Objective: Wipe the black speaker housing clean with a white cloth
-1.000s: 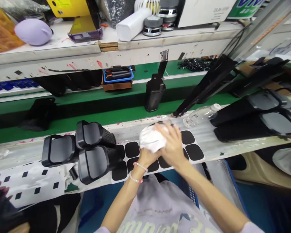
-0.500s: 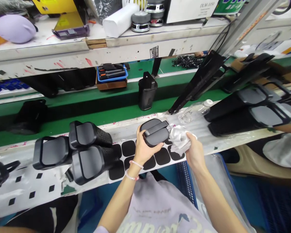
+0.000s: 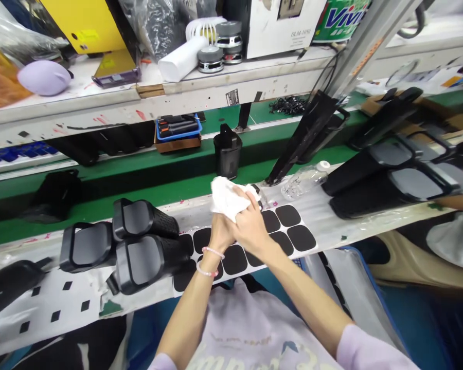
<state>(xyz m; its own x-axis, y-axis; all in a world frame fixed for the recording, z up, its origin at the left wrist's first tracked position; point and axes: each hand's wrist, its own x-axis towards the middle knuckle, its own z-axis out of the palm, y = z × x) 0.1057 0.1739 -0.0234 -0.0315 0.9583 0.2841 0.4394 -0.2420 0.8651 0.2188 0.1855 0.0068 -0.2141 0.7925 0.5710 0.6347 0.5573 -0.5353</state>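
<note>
My right hand [image 3: 250, 226] presses a crumpled white cloth [image 3: 226, 198] over a black speaker housing that my left hand [image 3: 220, 234] grips from below. The housing is almost wholly hidden by the cloth and both hands; only a dark edge [image 3: 256, 189] shows to the right of the cloth. My hands hover above a white sheet of black rounded pads [image 3: 289, 216] on the bench front. Three finished black speakers [image 3: 139, 246] lie to the left of my hands.
A green conveyor [image 3: 146, 180] runs behind the bench, carrying an upright black speaker [image 3: 227, 151]. A clear plastic bottle [image 3: 303, 180] lies right of my hands. More black speakers [image 3: 393, 180] are stacked at the right. Another person's clothing [image 3: 453, 241] shows at far right. Shelf above holds boxes and parts.
Half a second ago the speaker was uncovered in my left hand with the cloth held off to the right. Now the cloth is back on top of it, hiding it.
</note>
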